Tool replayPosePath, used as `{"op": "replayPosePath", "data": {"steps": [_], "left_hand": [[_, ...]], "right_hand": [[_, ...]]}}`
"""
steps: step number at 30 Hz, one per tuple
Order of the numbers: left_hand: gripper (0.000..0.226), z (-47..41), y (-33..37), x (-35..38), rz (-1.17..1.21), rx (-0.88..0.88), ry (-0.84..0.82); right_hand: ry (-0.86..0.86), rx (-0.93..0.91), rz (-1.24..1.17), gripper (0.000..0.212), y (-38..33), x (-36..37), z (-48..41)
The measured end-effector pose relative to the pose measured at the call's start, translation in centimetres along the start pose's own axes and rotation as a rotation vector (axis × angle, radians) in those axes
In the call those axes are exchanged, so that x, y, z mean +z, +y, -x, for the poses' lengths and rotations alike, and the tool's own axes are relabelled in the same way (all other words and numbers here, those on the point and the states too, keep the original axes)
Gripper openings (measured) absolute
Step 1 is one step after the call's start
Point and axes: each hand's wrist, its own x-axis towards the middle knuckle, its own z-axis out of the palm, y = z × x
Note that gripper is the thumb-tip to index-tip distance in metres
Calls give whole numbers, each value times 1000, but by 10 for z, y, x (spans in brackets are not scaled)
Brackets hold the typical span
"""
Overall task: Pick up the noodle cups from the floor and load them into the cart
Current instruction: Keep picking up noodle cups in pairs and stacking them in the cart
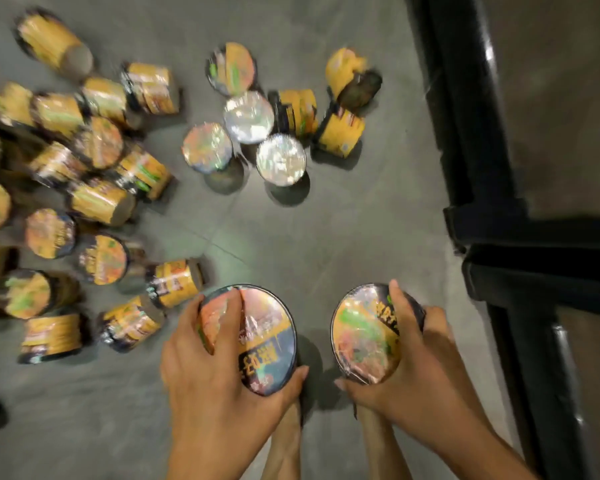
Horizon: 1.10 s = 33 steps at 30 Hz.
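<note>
The left hand (208, 368) gripped one cup (264, 341); the right hand (413, 362) gripped another (364, 330). More cups (97, 199) littered the floor (291, 237) beside the black cart (506, 237).

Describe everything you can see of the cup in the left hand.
The cup shows mainly its round lid, facing the camera and a little tilted: dark rim, glossy clear wrap with glare, an orange-pink picture, a dark blue patch and a yellow band with black characters. Its side is almost hidden. The left hand grips it from the left, fingers across the lid, thumb under the lower rim. It is held over the grey floor, apart from the second held cup.
</note>
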Motion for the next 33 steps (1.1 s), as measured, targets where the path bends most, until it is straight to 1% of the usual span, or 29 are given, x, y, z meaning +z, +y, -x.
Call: {"op": "replayPosePath", "data": {"steps": [1,4,7,13,18,22,27,30,33], "left_hand": [[105,-4,12,-25,6,7,9],[102,-14,44,-93,-1,42,45],[101,-16,68,-156,11,68,103],[103,12,103,-266,7,108,207],[104,65,119,-352,-11,81,241],[104,115,115,-396,-15,32,251],[104,171,103,-422,-33,-40,315],[106,200,102,-429,-47,-124,349],[108,233,105,-427,8,-220,413]], "right_hand": [[14,7,-2,137,-15,-18,8],[167,-127,26,133,-55,-71,28],[102,-100,14,137,-99,-129,54],[194,-222,30,137,-164,-212,122],[242,-305,-4,135,-211,-263,202],[253,-344,-58,136,-229,-277,259],[259,-349,-141,138,-225,-275,300],[179,-366,-154,139,-220,-271,315],[71,-421,-90,137,-214,-268,326]]}}
